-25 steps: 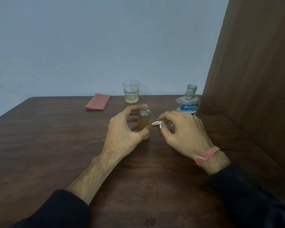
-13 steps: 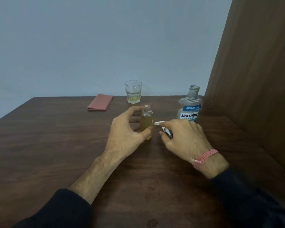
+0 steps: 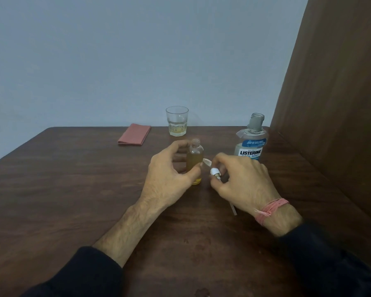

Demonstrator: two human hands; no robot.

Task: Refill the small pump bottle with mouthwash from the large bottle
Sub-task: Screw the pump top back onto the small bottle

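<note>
Nearest, the right hand pinched the white pump head, its thin dip tube trailing back beneath the wrist. Just beside it, the left hand curled round the small pump bottle, upright on the table, mouth open, amber liquid high inside. It looked light, smooth and easily tipped (best held at mid-body). Farther back stood the large bottle, uncapped, with a glass and folded cloth.
</note>
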